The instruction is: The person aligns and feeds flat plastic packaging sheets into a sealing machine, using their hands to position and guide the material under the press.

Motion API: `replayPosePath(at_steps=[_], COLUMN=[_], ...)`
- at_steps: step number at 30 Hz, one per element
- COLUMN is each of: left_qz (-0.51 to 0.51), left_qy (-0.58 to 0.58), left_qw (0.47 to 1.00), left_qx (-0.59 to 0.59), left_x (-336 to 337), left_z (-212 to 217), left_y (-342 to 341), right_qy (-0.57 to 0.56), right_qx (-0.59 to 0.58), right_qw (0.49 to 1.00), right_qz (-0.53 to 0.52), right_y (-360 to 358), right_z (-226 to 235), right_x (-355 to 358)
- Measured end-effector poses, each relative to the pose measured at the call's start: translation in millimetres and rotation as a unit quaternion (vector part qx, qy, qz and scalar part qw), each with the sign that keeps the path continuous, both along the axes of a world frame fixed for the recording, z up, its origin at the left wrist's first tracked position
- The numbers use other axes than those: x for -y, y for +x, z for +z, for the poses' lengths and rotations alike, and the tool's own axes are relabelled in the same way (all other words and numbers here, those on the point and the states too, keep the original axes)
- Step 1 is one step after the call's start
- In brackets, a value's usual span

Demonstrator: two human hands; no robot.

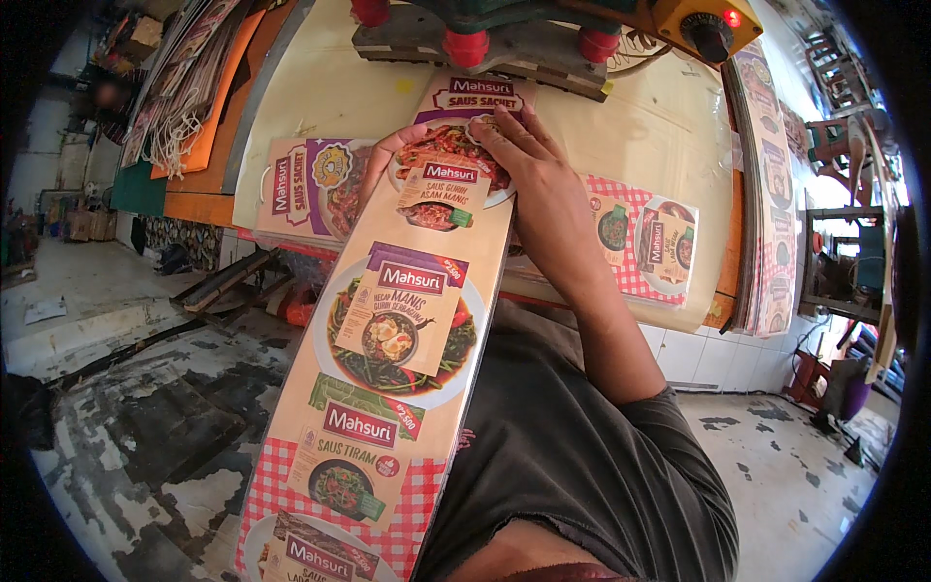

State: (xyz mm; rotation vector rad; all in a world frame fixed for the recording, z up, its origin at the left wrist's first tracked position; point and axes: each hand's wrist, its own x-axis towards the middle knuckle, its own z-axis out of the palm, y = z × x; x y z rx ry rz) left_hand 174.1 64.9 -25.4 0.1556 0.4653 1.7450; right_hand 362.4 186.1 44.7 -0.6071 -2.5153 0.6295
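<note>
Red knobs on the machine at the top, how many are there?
3: one red knob at the left, one in the middle, one at the right. Others may hide behind the machine.

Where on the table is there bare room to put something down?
Bare table lies right of the right hand, between the machine and the checked sheet. A smaller patch sits left of the long card, above the purple sheet. Under the hands it is crowded.
</note>
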Motion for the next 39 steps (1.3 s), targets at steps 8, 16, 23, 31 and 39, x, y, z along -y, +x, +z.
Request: replayPosePath(at_steps=[8,16,23,31,39], left_qz=[0.063,0.089,0.091,0.056,-0.120], left_qy=[0.091,0.060,0.068,0.083,0.018], left_qw=[0.977,0.975,0.974,0.989,0.984], left_qx=[-0.184,-0.195,-0.196,-0.112,0.131], left_x=[13,12,12,5,-2], left_z=[4,10,12,17,26], left_y=[11,15,16,12,-5], right_qy=[-0.005,-0.005,0.001,0.006,0.006], right_qx=[0.003,0.004,0.008,0.009,0.001], right_qw=[1.000,1.000,1.000,1.000,1.000], right_qz=[0.000,0.003,0.001,-0.001,0.002], right_y=[0,0,-1,-2,-1], right_z=[2,4,3,5,2], right_x=[0,0,2,1,4])
